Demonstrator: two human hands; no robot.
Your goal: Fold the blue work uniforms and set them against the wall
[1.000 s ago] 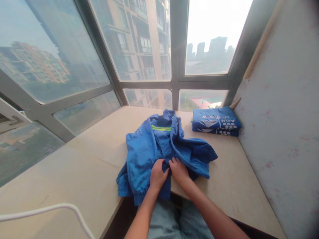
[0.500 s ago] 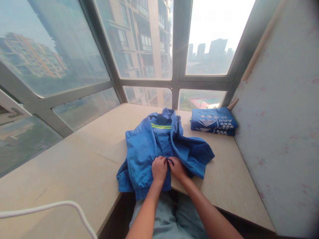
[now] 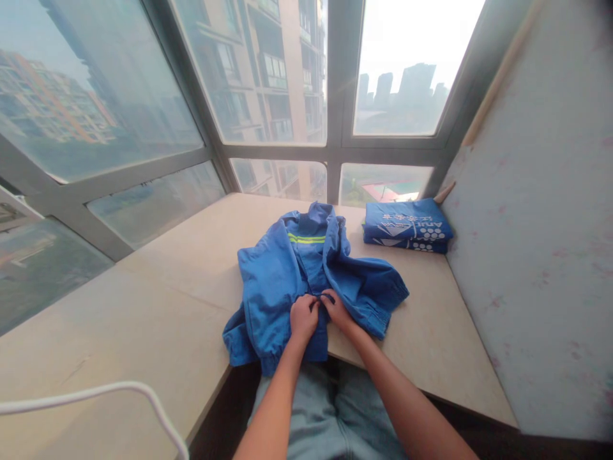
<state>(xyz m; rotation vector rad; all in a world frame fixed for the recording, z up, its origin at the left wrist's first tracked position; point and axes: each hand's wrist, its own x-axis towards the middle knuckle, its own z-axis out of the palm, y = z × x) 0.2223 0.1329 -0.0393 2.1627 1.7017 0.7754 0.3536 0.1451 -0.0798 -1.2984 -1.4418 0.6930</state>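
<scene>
A blue work jacket (image 3: 268, 287) with a yellow-green reflective stripe lies spread on the pale tabletop, collar toward the window and lower hem hanging over the near edge. My left hand (image 3: 304, 315) pinches the left front edge of the jacket around its middle. Close beside it, my right hand (image 3: 336, 308) pinches the facing front edge. The fingertips of both hands nearly meet at the front opening; the exact bit of cloth or fastener between them is too small to make out. One sleeve stretches to the right, its elastic cuff resting on the table.
Folded blue garments (image 3: 407, 225) with white print are stacked at the back right by the patterned wall (image 3: 541, 255). A white cable (image 3: 119, 386) curves over the table (image 3: 143, 306) at lower left. Framed windows border the back and left.
The view has shifted slightly. Both hands stay at the jacket's front opening, with only small finger movement; the jacket lies much as before.
</scene>
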